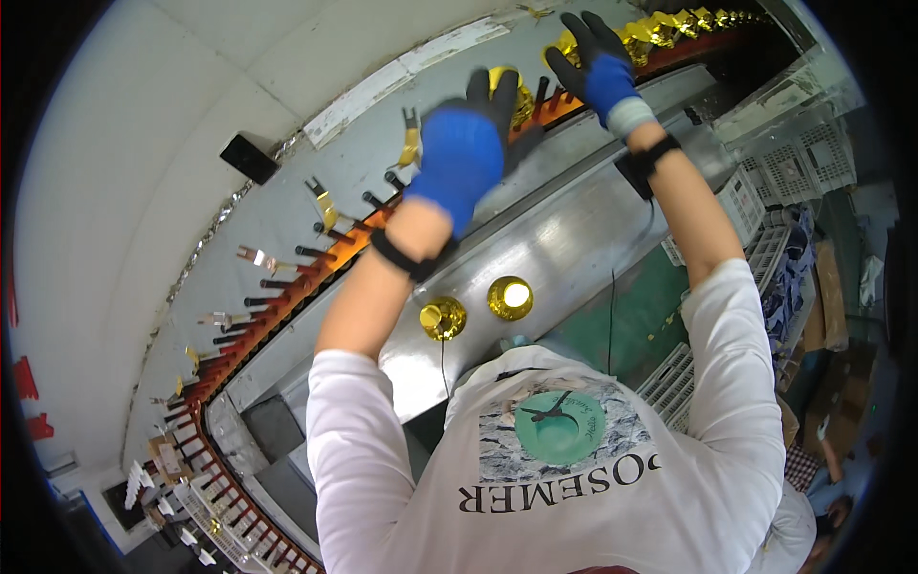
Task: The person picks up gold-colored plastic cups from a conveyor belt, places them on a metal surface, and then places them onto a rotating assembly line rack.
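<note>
The fingers of the gloved left hand [464,143] are held apart, with a shiny gold piece [523,103] seen just beyond them by the peg-lined orange rail [359,232]; whether it is gripped cannot be told. Farther right, the fingers of the gloved right hand [604,77] are spread beside a second gold piece [566,46], their contact with it being unclear. On the metal worktop [564,230], two rounded gold pieces [510,298] are set near each other, nearer the body.
</note>
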The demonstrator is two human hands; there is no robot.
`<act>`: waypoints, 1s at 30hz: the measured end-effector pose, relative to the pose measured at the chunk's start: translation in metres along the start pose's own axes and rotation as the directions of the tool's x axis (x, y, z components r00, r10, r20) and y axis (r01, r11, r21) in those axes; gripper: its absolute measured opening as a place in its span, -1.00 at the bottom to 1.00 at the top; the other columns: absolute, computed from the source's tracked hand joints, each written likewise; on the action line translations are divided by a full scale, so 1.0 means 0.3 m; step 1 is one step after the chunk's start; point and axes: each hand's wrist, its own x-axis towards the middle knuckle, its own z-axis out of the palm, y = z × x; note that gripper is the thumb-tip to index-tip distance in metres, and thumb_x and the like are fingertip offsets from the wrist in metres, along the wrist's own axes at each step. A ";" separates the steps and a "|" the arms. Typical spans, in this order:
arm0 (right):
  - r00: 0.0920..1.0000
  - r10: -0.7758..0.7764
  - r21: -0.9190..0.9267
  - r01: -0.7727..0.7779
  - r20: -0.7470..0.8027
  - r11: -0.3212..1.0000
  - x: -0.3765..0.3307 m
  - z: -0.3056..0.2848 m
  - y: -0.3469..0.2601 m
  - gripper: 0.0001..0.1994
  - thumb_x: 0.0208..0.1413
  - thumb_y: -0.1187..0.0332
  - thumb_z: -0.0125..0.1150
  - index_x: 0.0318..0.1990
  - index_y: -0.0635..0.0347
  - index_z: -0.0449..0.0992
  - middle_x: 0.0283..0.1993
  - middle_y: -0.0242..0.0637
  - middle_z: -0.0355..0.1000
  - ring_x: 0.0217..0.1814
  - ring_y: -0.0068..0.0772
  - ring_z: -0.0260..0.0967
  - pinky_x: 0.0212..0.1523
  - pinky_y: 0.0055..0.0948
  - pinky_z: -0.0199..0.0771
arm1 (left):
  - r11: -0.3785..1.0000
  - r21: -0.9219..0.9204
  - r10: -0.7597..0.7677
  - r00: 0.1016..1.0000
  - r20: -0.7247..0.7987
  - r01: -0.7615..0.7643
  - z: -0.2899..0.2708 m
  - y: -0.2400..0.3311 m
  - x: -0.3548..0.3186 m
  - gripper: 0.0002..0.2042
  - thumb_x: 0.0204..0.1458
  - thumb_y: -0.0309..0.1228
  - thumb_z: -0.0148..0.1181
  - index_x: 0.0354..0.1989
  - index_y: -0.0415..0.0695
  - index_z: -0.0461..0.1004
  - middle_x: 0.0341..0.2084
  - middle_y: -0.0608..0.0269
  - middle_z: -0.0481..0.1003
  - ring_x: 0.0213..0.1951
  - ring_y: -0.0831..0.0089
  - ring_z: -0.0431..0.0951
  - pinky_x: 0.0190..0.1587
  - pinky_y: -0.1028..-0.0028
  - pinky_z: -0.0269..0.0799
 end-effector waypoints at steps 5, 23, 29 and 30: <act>0.958 0.118 -0.122 -0.088 0.262 0.989 0.030 0.156 0.031 -0.43 0.25 -0.05 0.19 0.39 -0.17 0.39 0.36 -0.07 0.40 0.17 0.20 0.54 0.18 0.13 0.56 | 0.992 -0.008 -0.124 0.966 0.225 0.129 0.159 -0.132 0.231 -0.35 0.20 0.16 0.23 0.27 -0.08 0.47 -0.04 -0.23 0.62 -0.16 -0.18 0.69 -0.11 0.00 0.60; 0.760 -0.265 0.553 -0.147 0.594 0.820 -0.835 -0.247 -0.586 -0.33 0.01 0.21 0.48 0.30 0.23 0.48 -0.13 0.04 0.57 -0.14 0.20 0.54 -0.08 0.05 0.55 | 0.925 -0.268 -0.145 0.904 0.401 0.267 0.149 -0.195 -1.053 -0.41 0.10 -0.05 0.41 0.20 -0.20 0.53 -0.16 -0.13 0.63 -0.19 -0.07 0.67 -0.13 0.08 0.59; 0.549 -0.250 0.343 -0.072 0.797 0.936 -1.029 -0.145 -0.660 -0.42 0.10 0.12 0.39 0.26 0.08 0.45 -0.04 -0.07 0.58 -0.04 0.03 0.58 -0.03 0.01 0.60 | 0.877 -0.179 -0.312 0.811 0.496 0.446 0.358 -0.120 -1.183 -0.33 0.09 0.02 0.39 0.26 -0.20 0.49 -0.08 -0.20 0.62 -0.16 -0.12 0.67 -0.11 0.04 0.59; 0.519 -0.242 0.318 -0.063 0.820 0.946 -1.044 -0.148 -0.658 -0.43 0.11 0.11 0.39 0.27 0.07 0.45 -0.02 -0.09 0.57 -0.01 0.03 0.58 -0.01 0.01 0.60 | 0.900 -0.103 -0.329 0.814 0.479 0.424 0.361 -0.117 -1.182 -0.30 0.08 0.03 0.40 0.29 -0.20 0.45 -0.04 -0.21 0.60 -0.17 -0.14 0.67 -0.11 0.03 0.60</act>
